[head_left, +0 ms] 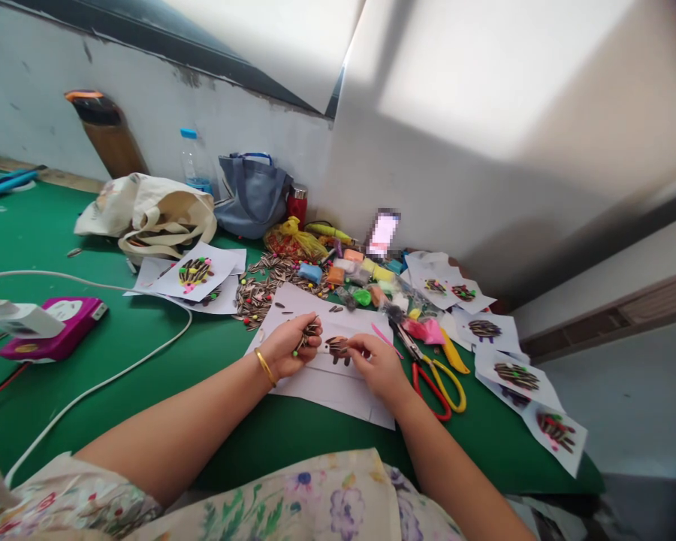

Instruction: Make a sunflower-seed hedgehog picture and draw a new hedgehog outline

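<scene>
Cupped and curled, my left hand [290, 347] holds a small bunch of striped sunflower seeds [309, 336] over white paper [298, 383]. My right hand [378, 368] is closed in a pinch at the right side of a small brown figure [336, 346] on that paper; what lies between the fingertips is too small to make out. The figure has a rounded seed-covered body and short dark legs. A few loose seeds [336, 309] lie higher on the sheet. Beyond my left hand spreads a pile of sunflower seeds [259, 289] mixed with small coloured balls.
Scissors [445, 383] with red and yellow handles and a yellow cutter [454, 352] lie right of my right hand. Clay packets [336, 276] and a phone [383, 231] stand behind. Finished seed pictures [517, 376] line both sides. A white cable [118, 376] crosses the green table [214, 406].
</scene>
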Motion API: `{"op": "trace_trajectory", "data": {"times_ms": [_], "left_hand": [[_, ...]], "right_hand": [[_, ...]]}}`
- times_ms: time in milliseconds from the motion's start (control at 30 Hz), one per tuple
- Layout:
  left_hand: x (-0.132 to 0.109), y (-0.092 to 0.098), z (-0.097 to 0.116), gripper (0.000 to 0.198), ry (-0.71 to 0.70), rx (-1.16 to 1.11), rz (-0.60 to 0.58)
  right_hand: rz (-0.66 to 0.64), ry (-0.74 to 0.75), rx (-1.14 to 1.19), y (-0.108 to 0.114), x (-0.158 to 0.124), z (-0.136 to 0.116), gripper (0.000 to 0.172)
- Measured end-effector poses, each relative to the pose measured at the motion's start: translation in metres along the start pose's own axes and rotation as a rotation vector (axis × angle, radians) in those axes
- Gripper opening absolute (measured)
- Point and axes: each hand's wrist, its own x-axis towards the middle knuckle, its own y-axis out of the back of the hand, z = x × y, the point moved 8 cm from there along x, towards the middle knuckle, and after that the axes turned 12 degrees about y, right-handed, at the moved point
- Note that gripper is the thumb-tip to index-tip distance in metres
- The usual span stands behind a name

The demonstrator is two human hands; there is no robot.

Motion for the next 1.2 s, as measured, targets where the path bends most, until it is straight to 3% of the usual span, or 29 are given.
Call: {"op": "trace_trajectory", "data": {"times_ms": [133, 300, 1200], "left_hand": [[0.001, 0.001, 0.000, 0.020, 0.000, -0.011, -0.008], [0.001, 0.001, 0.001, 0.019, 0.002, -0.019, -0.016], [0.000, -0.001, 0.000, 0.022, 0.010, -0.027, -0.002]], "right_hand": [[-0.021, 0.059, -0.079, -0.009, -0.005, -0.001, 0.012], [0.018, 0.190, -0.209, -0.010, -0.001, -0.020, 0.011], [-0.016, 0.223, -0.519, -0.015, 0.001, -0.023, 0.009]]}}
